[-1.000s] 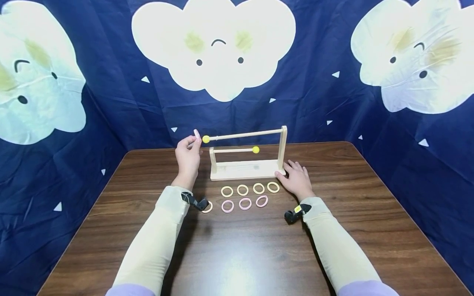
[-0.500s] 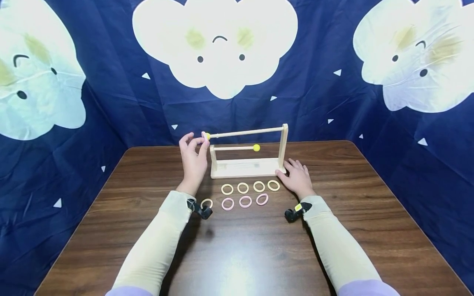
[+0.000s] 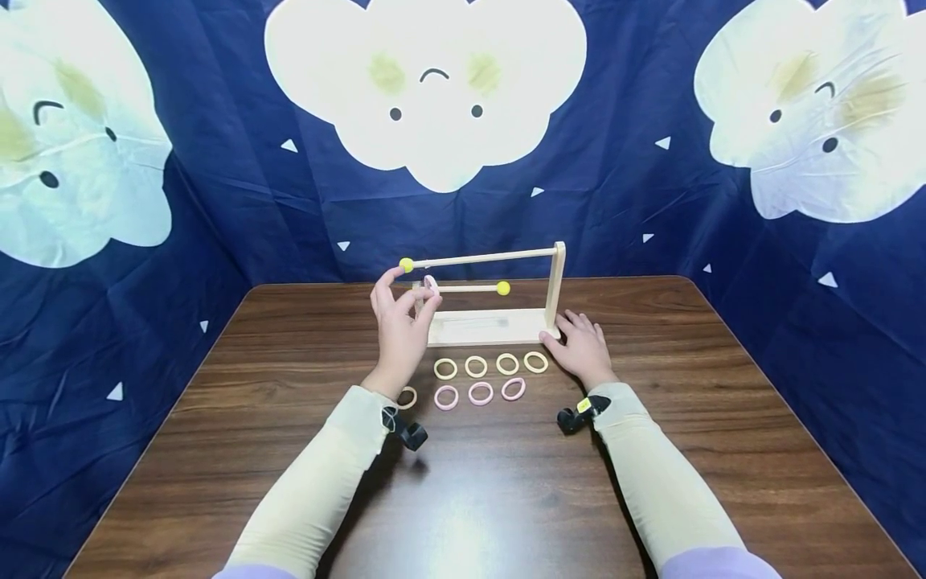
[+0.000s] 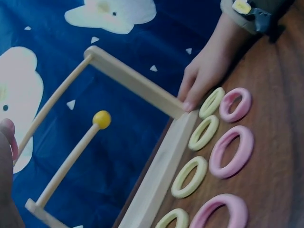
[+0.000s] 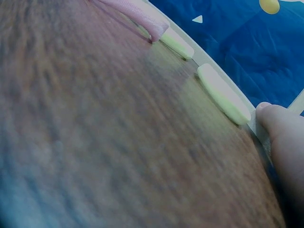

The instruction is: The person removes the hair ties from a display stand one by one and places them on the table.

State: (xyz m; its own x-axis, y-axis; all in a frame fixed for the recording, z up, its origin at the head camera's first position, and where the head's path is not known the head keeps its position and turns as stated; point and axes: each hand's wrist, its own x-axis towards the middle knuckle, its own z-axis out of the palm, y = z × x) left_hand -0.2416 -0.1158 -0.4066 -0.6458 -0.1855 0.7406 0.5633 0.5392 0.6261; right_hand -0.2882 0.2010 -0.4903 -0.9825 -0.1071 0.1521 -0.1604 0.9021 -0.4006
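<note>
My left hand (image 3: 402, 326) pinches a pink ring (image 3: 430, 283) between thumb and finger, beside the left part of a wooden stand (image 3: 553, 285). Another fingertip is right at the yellow ball (image 3: 407, 264) ending the stand's upper rod (image 3: 492, 257). I cannot tell whether the ring encircles that rod. Below, the shorter lower rod (image 3: 466, 289) ends in a second yellow ball (image 4: 101, 119); my left hand partly hides the left post. Flat on the table, my right hand (image 3: 581, 350) has its thumb on the right end of the stand's base (image 3: 485, 328).
In front of the base lies a row of pale yellow rings (image 3: 507, 364), with three pink rings (image 3: 481, 393) nearer me. Another pale ring (image 3: 407, 397) lies by my left wrist. A blue cloth with white clouds (image 3: 427, 88) hangs behind the brown table (image 3: 492, 482).
My left hand has carried the pink ring rightward, from left of the upper ball, to the ball, then past it and lower. My right hand stays at the base.
</note>
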